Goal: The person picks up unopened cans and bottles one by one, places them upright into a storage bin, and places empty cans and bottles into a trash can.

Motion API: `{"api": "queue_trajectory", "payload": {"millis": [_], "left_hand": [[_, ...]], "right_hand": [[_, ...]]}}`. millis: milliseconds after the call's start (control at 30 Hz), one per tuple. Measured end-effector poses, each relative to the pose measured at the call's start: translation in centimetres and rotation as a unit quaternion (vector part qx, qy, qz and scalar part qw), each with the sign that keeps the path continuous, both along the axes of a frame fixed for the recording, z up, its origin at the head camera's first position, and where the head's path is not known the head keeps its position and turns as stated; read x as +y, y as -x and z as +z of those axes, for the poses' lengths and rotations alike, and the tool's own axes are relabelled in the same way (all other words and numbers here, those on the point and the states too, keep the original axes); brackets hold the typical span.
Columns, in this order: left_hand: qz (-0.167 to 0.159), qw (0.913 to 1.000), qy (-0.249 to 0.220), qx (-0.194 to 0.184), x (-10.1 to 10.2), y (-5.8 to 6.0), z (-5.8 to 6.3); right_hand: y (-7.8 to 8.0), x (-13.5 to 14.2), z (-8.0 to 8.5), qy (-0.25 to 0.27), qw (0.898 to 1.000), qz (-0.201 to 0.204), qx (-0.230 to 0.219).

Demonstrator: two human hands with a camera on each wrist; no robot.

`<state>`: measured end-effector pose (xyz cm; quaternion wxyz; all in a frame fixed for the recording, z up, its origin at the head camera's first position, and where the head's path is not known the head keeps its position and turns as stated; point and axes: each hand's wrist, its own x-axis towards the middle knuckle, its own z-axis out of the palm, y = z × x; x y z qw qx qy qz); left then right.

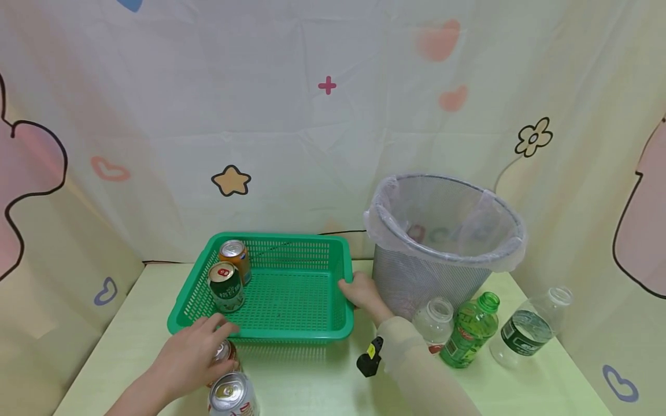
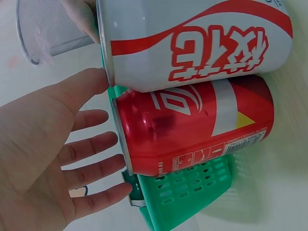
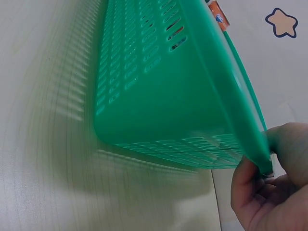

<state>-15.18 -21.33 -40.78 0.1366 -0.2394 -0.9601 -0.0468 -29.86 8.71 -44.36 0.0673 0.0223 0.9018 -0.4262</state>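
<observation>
My left hand (image 1: 189, 358) reaches over a red soda can (image 2: 187, 130), its fingers extended and spread near the can's top in the left wrist view. Beside that can stands a white soda can (image 2: 207, 53) with red lettering. A green plastic basket (image 1: 291, 297) sits just beyond both cans. Inside its left end are a dark green can (image 1: 226, 292) and an orange can (image 1: 236, 257), both upright. At the basket's right side, my right hand (image 1: 364, 294) grips the rim, thumb and fingers on either side of it in the right wrist view.
Behind the right forearm stands a mesh bin (image 1: 432, 277) lined with a thin plastic bag. In front of it are a clear bottle (image 1: 434, 323), a green bottle (image 1: 470, 332) and a labelled clear bottle (image 1: 528, 329). A printed curtain (image 1: 281, 144) hangs at the back.
</observation>
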Motion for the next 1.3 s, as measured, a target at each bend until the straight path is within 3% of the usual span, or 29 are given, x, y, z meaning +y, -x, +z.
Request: {"api": "queue_trajectory", "payload": {"millis": [367, 933, 1300], "left_hand": [[0.018, 0.9993, -0.009, -0.031, -0.4, 0.0, -0.3], [-0.023, 0.9981, -0.021, -0.053, -1.0, -0.1, 0.0], [-0.010, 0.9959, -0.020, -0.088, -1.7, -0.6, 0.1]], "right_hand": [[0.2, 0.1, -0.3, 0.001, 1.000, -0.001, -0.006], [0.2, 0.0, -0.3, 0.002, 1.000, -0.002, -0.004], [0.3, 0.3, -0.3, -0.005, 1.000, 0.012, 0.001]]}}
